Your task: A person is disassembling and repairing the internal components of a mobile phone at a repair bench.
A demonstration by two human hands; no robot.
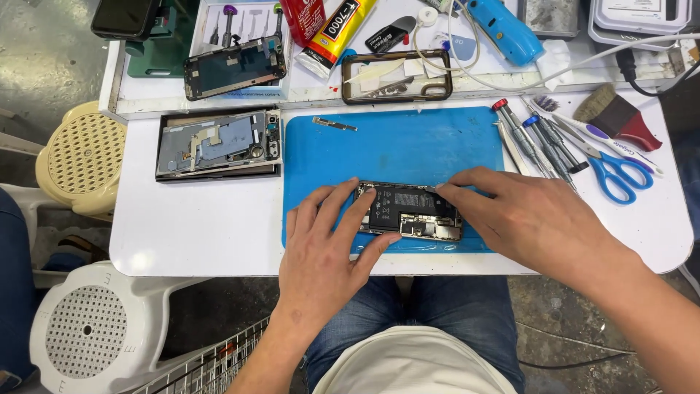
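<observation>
Resting on the near half of the blue work mat, the opened smartphone lies flat with its battery and internal boards exposed. The left hand braces the phone's left end: fingers spread over the near-left corner, thumb against the near edge, grasping the chassis loosely rather than clenched. The right hand lies over the phone's right end, index finger and thumb pinched together at the top edge; whether a small tool or part sits between them cannot be told.

The mat lies on a white table. Left of the mat, well apart from the hands, sits a second opened device housing with a metal plate inside. On the mat's far edge lies a small metal bracket.

Right of the mat, a row of precision screwdrivers lies beside blue-handled scissors, a toothbrush and a brush with a red handle.

Farther back, on a raised tray, lie a detached display assembly, a clear phone case, a yellow-and-black adhesive tube and a blue handheld tool.
</observation>
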